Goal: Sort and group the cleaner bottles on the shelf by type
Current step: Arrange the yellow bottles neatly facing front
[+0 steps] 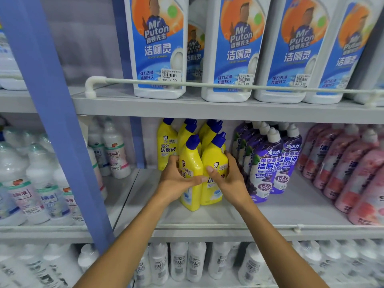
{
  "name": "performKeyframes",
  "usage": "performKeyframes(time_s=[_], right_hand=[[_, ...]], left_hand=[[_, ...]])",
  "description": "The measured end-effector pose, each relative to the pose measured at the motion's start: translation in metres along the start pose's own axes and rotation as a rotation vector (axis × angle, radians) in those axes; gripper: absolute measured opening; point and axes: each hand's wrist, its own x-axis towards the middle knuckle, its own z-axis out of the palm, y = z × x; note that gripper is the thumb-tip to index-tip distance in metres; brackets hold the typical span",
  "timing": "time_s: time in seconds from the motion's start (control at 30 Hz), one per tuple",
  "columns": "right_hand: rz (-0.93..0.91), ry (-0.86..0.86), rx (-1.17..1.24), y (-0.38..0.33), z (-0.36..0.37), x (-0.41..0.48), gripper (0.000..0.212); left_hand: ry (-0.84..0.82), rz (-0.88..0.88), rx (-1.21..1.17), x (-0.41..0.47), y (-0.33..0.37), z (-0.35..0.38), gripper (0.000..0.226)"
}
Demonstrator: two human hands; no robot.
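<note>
Squarely at frame centre, on the middle shelf (291, 210), the left hand (177, 180) grips the left yellow bottle (190, 161) and the right hand (229, 178) grips the right yellow bottle (213, 155), with purple bottles (267, 163) just to the right.

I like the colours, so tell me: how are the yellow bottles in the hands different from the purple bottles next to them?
The yellow bottles have blue caps; the purple bottles have white caps. The left hand and right hand grip two yellow bottles; no hand grips the purple bottles. The purple bottles show grapes; the yellow bottles do not. Both stand on the middle shelf.
</note>
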Motion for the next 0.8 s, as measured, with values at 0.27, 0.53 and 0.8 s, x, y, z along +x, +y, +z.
performKeyframes(time_s=[0.27,0.53,0.8], right_hand=[[-0.055,0.167,-0.13,0.013,-0.006,-0.001,0.037],[-0.029,0.15,-0.227,0.028,-0.009,0.036,0.054],[-0.115,0.123,-0.236,0.034,-0.003,0.05,0.06]], left_hand=[[0.096,-0.048,0.35,0.006,0.017,0.012,0.111],[0.327,-0.082,0.448,0.022,0.015,0.026,0.114],[0.5,-0.09,0.548,0.027,0.015,0.043,0.116]])
